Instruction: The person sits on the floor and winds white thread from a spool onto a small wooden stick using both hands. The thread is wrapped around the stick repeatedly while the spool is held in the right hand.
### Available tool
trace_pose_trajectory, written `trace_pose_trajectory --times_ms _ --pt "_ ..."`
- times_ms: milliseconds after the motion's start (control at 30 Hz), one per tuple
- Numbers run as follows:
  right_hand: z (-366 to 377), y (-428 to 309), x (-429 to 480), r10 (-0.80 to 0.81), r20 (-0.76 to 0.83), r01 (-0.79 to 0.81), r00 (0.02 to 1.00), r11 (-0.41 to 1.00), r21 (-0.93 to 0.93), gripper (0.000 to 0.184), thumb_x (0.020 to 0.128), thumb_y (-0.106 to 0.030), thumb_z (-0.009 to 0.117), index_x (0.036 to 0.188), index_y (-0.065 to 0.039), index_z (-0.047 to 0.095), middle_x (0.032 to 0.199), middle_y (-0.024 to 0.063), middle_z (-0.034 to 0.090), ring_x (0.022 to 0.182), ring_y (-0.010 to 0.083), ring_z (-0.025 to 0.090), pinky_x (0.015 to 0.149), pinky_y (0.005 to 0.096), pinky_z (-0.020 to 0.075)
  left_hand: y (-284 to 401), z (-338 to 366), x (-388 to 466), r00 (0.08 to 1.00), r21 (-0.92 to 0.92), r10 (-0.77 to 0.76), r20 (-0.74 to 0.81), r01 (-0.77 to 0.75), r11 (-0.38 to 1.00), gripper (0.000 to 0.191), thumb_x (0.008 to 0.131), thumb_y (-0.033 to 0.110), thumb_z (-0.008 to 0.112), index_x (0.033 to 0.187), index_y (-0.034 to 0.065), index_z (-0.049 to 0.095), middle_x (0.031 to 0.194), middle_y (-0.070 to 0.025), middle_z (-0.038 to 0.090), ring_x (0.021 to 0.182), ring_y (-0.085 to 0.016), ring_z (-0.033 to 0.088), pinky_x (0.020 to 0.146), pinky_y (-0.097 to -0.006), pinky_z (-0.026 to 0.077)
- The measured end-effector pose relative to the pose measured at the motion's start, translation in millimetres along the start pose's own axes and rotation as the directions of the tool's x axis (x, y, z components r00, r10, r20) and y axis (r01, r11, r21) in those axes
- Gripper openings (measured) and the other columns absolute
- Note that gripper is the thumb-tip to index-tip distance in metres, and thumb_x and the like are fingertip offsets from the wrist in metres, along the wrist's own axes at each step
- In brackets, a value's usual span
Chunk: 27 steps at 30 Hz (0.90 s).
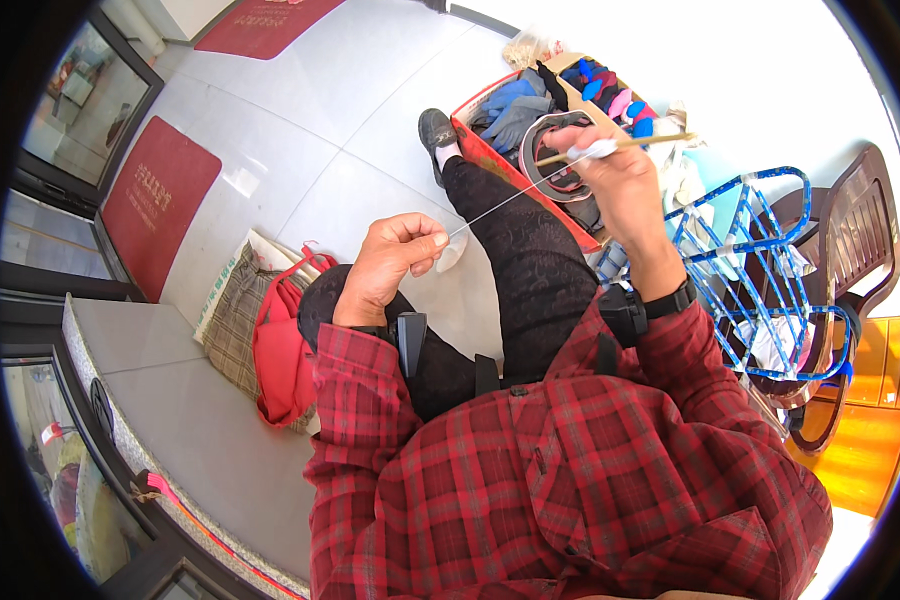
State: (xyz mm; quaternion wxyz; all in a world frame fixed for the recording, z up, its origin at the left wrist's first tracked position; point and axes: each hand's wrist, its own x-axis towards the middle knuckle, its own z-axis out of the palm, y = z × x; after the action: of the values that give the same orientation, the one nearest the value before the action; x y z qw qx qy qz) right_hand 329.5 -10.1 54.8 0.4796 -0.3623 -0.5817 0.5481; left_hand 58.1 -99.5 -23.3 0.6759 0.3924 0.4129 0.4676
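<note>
My right hand (pixel 622 187) holds a thin wooden stick (pixel 660 139) out over the box, with a small wad of white thread (pixel 600 148) wound on it. From that wad a single white thread (pixel 504 201) runs taut down to my left hand (pixel 394 259). The thumb and fingers of the left hand pinch the thread's end above my lap. Just behind those fingertips shows a pale, translucent patch (pixel 452 252), too unclear to name.
Beyond my knee stands a red cardboard box (pixel 525 191) with grey-blue gloves (pixel 514 112) and a ring-shaped band (pixel 529 154). A blue tubular rack (pixel 769 244) and brown chair (pixel 859 225) stand right. A red bag (pixel 289 352) lies left beside a grey step (pixel 195 420).
</note>
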Motion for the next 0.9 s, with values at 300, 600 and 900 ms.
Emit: trace_pose_trajectory --times_ms 300,600,900 --pt "-2 5 -7 -0.047 -0.031 0.033 0.998 0.931 -0.363 0.021 0.090 0.001 0.056 0.110 -0.002 0.062 0.098 0.0081 0.066 0.084 0.0210 0.065 0.073 0.0355 0.0511 0 2 -2 0.998 0.067 -0.056 0.002 0.055 0.996 0.011 0.088 0.008 0.066 0.087 -0.0029 0.066 0.069 -0.0005 0.057 0.056 -0.006 0.042 0.052 -0.0219 0.032" --pt "-5 20 -8 -0.126 0.165 0.185 0.978 0.888 -0.420 0.026 0.082 0.010 0.052 0.098 -0.005 0.065 0.106 0.0084 0.066 0.100 0.0276 0.062 0.089 0.0358 0.0468 1 -1 -2 1.000 -0.056 -0.014 0.007 0.014 0.998 0.011 0.087 0.006 0.066 0.089 -0.0046 0.066 0.070 -0.0030 0.058 0.057 -0.007 0.044 0.052 -0.0217 0.034" --pt "-11 -1 1 0.019 0.037 -0.020 0.999 0.999 0.031 0.027 0.092 -0.007 0.061 0.118 0.003 0.057 0.102 0.0100 0.067 0.088 0.0225 0.066 0.080 0.0378 0.0557 0 -1 -2 0.999 -0.036 0.006 0.051 -0.004 0.999 0.012 0.090 0.010 0.065 0.088 -0.0012 0.065 0.073 -0.0023 0.058 0.055 -0.006 0.039 0.051 -0.0207 0.031"
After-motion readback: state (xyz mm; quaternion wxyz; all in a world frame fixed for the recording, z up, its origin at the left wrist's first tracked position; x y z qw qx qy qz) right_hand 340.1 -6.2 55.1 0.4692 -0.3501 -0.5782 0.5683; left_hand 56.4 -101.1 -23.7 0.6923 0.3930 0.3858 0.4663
